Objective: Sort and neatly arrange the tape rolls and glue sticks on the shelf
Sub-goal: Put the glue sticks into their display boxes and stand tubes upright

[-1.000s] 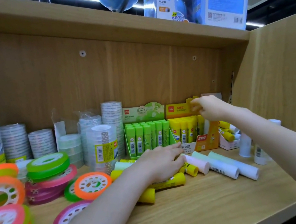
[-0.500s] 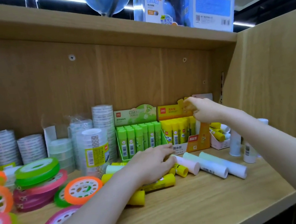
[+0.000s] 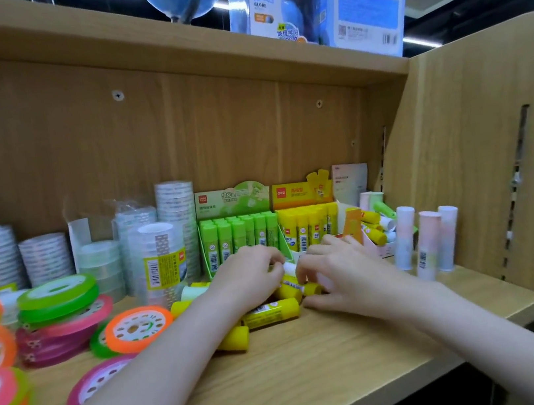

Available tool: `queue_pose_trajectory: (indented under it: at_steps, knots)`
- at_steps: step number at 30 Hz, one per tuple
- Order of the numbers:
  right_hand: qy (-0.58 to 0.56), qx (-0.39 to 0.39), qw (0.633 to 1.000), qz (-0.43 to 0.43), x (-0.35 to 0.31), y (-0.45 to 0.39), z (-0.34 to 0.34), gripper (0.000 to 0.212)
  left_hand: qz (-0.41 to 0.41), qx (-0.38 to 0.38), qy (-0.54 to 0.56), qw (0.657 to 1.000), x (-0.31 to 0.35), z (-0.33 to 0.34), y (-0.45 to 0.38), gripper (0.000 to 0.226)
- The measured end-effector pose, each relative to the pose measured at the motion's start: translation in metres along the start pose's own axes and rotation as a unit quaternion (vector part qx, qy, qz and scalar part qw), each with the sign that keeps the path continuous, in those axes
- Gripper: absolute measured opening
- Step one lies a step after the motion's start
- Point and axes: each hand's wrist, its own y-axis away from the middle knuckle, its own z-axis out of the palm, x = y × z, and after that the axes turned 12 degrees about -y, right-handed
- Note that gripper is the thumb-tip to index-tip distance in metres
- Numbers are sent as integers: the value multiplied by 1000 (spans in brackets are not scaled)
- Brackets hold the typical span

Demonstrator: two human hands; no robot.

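Nearest my body, the bare front of the shelf (image 3: 319,375) carries both forearms reaching inward. Left of them lie flat coloured tape rolls (image 3: 137,327), loosely overlapped rather than stacked, so apparently not yet sorted. Centre: my left hand (image 3: 248,283) and right hand (image 3: 336,278) meet over a heap of loose glue sticks (image 3: 270,314) lying on their sides. Fingers of both hands are curled down into the heap; whether either has actually closed round a stick I cannot tell, since the knuckles hide the tips. One yellow stick lies just in front of the left hand, another beneath that wrist. Beyond the hands, a green display box (image 3: 239,234) and a yellow display box (image 3: 307,225) hold upright sticks, the likely destination. Behind left, clear tape stacks (image 3: 159,256) stand in columns; right, three pastel sticks (image 3: 427,240) stand upright.
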Motion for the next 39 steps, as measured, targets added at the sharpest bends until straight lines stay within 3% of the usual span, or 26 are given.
queue_pose_trajectory:
  at_steps: [6, 8, 10, 11, 12, 14, 15, 16, 18, 20, 21, 22, 25, 26, 27, 29, 36, 39]
  knots:
    - [-81, 46, 995, 42, 9, -3, 1, 14, -6, 3, -5, 1000, -2, 2, 1, 32]
    - [-150, 119, 978, 79, 20, -6, -13, 15, -5, 1, -3, 1000, -2, 2, -1, 32]
    - [-243, 214, 931, 170, 33, -10, -30, 10, -3, -4, 2, 1000, -2, 3, -2, 32]
    - [-351, 261, 873, 217, 40, -12, -37, 7, -2, -6, 3, 1000, -1, 3, -2, 32]
    - [-494, 293, 778, 254, 44, -14, -42, 6, -1, -7, 3, 1000, -1, 3, -2, 32]
    - [-728, 298, 550, 281, 49, -19, -47, 5, 1, -11, 4, 1000, -1, 2, -2, 32]
    - [-785, 282, 478, 275, 51, -22, -45, 11, 2, -13, 5, 1000, -1, 2, -2, 31]
    - [-816, 265, 438, 268, 51, -24, -42, 18, 3, -16, 6, 1000, -1, 2, -2, 31]
    - [-841, 247, 415, 244, 50, -32, -36, 22, 3, -19, 8, 1000, -2, 2, -2, 31]
    - [-838, 251, 432, 220, 47, -39, -33, 27, 3, -23, 7, 1000, -2, 3, -2, 30]
    - [-825, 246, 464, 206, 47, -42, -31, 38, 3, -24, 6, 1000, -3, 3, -2, 30]
    - [-798, 236, 519, 195, 48, -43, -28, 50, 4, -25, 4, 1000, -3, 3, -2, 30]
    - [-555, 216, 784, 176, 49, -45, -14, 60, 4, -23, 4, 1000, -4, 4, -3, 30]
    - [-447, 220, 851, 164, 49, -46, -8, 58, 5, -24, 5, 1000, -4, 4, -3, 30]
    - [-365, 222, 891, 151, 48, -48, -2, 54, 6, -24, 6, 1000, -4, 5, -3, 30]
    - [-293, 212, 923, 131, 44, -51, 8, 44, 6, -23, 5, 1000, -4, 5, -3, 30]
    - [-274, 177, 939, 110, 47, -57, 10, 24, 3, -18, 0, 1000, -4, 5, -3, 31]
    - [-210, 127, 964, 105, 46, -62, 7, 19, 2, -21, 0, 1000, -3, 5, -2, 30]
